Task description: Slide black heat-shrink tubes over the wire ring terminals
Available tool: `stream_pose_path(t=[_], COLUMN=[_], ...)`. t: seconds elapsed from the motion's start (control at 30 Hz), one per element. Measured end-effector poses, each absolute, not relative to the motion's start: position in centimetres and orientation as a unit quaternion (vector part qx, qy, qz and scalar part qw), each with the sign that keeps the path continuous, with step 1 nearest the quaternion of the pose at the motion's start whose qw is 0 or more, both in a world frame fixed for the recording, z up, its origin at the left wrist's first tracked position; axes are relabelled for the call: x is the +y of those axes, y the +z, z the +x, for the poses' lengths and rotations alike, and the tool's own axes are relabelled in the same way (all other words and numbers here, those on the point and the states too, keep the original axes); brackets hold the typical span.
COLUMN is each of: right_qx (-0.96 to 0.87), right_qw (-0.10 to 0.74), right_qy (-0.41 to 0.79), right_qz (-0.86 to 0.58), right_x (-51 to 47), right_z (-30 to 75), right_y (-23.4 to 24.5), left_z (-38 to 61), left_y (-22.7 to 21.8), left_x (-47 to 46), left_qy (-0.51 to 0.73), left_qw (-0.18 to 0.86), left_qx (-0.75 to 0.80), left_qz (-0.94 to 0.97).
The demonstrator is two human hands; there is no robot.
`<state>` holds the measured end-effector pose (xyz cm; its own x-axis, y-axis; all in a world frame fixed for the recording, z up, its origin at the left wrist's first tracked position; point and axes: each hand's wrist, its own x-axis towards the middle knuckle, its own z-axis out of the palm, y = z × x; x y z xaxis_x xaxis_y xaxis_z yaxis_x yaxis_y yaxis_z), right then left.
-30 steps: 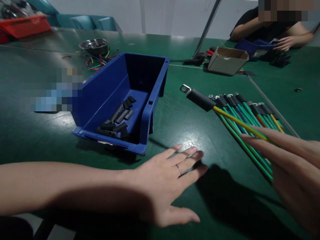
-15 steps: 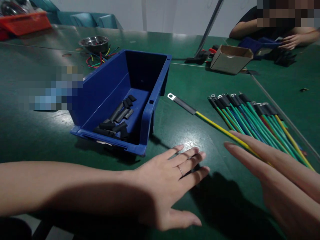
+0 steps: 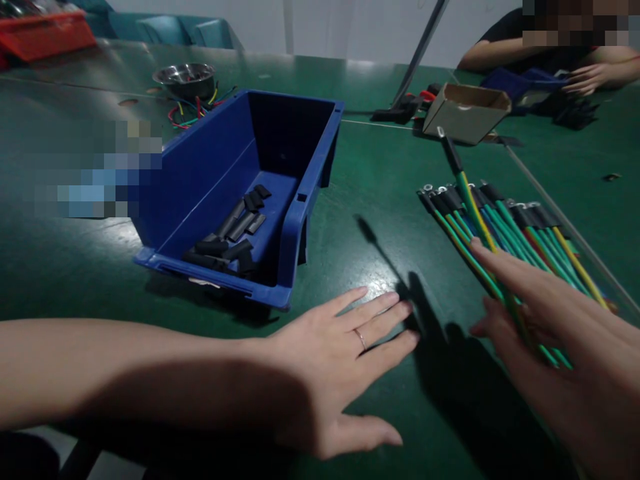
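Observation:
My left hand (image 3: 350,367) lies palm down on the green table, fingers spread, with nothing in it. My right hand (image 3: 555,320) grips a yellow-green cable (image 3: 481,221), raised and tilted over the table. A black sleeve (image 3: 453,156) and a metal ring terminal (image 3: 441,133) form its upper end; the lower end is hidden by the fingers. Under and beyond that hand lies a row of similar cables (image 3: 543,255), mostly green. Left of centre, a blue bin (image 3: 320,163) holds several short black sleeves (image 3: 240,227).
Beyond the bin stand a metal bowl (image 3: 185,83) and some loose thin wires (image 3: 187,117). A cardboard box (image 3: 457,120) is at the back, beside a dark stand (image 3: 400,110). Across the table sits another person (image 3: 495,57) with a blue bin (image 3: 525,87).
My right hand has lifted the yellow-green cable off the table and swung its terminal end up and to the right, over the cable row. My left hand has stayed in place.

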<state>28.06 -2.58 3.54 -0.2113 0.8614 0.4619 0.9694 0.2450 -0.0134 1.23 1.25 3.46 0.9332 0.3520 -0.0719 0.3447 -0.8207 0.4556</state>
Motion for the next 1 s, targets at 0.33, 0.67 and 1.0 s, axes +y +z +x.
stream_pose_path(t=[0.33,0.67,1.0], right_qx=[-0.797,-0.838,-0.914], right_qw=[0.157,0.146,0.208], right_qy=[-0.157,-0.049,0.05], right_qz=[-0.562,-0.523,-0.345], right_x=[-1.0,0.2,-2.3], right_z=[25.5,26.3,24.3], right_y=[3.8,2.3,4.5], left_z=[1.2,1.2,1.3], left_y=[3.2,3.3,3.0], left_x=[1.4,1.3,1.6], left_qy=[0.032,0.043,0.161], left_qw=[0.238,0.19,0.126], left_qx=[0.174,0.173,-0.028], left_qz=[0.955,0.965,0.979])
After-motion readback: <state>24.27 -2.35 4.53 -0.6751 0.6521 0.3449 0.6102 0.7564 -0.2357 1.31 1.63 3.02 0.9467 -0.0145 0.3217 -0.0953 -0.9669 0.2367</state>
